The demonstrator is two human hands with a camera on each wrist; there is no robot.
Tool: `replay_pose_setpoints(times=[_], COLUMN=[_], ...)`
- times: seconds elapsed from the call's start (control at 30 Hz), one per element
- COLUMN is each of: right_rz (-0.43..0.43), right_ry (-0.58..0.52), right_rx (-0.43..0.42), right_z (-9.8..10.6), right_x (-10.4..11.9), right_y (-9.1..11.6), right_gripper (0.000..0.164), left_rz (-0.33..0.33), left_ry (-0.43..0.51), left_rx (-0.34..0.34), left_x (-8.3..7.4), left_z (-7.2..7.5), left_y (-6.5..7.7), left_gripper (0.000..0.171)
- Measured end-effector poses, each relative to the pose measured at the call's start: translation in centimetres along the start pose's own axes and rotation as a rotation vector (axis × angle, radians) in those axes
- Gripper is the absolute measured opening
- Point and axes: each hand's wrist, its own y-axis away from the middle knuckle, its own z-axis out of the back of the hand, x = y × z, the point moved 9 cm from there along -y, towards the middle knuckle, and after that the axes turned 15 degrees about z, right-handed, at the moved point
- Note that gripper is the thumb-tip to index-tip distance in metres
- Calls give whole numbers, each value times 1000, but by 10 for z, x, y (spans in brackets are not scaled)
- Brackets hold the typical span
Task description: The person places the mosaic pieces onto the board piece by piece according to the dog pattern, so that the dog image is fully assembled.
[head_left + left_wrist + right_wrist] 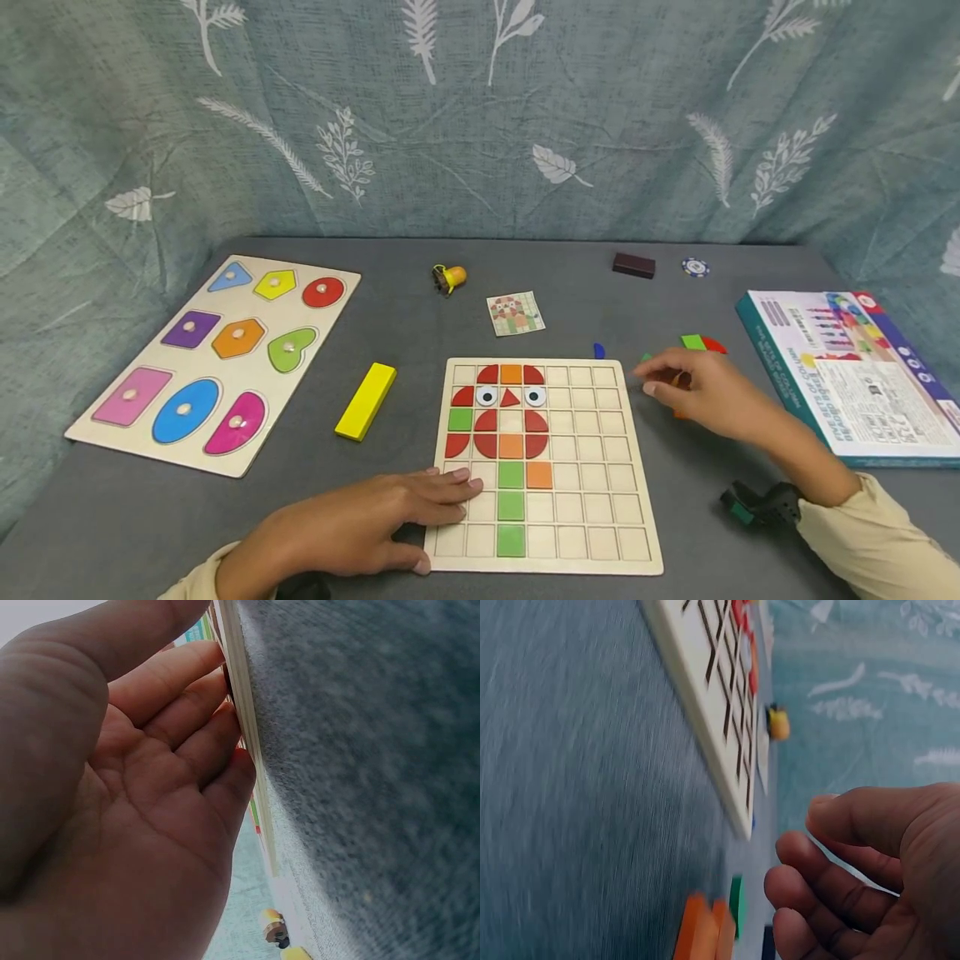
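Observation:
A wooden grid board (604, 495) lies flat, with red, orange and green tiles and two eye discs (487, 396) set in its squares. My left hand (378, 518) rests on the board's lower left edge, fingers extended over it; the left wrist view shows the palm (165, 802) beside that edge. Off the board's right side, my right hand (708, 392) hovers with loosely bent fingers and holds nothing, as the right wrist view shows. Under and behind it are loose pieces: a green tile (692, 342), a red one (714, 345) and orange pieces (697, 930), partly hidden.
A pattern card (515, 314) lies behind the board, near a small yellow-orange toy (450, 278). On the left are a yellow block (366, 402) and a knobbed shape puzzle (258, 400). A boxed game (862, 375), dark block (633, 265) and poker chip (695, 267) occupy the right.

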Motion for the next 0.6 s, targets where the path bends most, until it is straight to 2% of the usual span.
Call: replay_pose_setpoints(times=[0.3,0.6], right_rz=[-45,-57], right_ry=[73,53], right_rx=[-16,-9], right_z=[15,14], right_x=[-23,-32], right_y=[12,14], right_gripper=[19,19], left_rz=[0,-7], left_ry=[1,4], left_rx=[2,-5], left_x=[0,0], left_z=[0,0], left_y=[0,-1], left_gripper=[57,57])
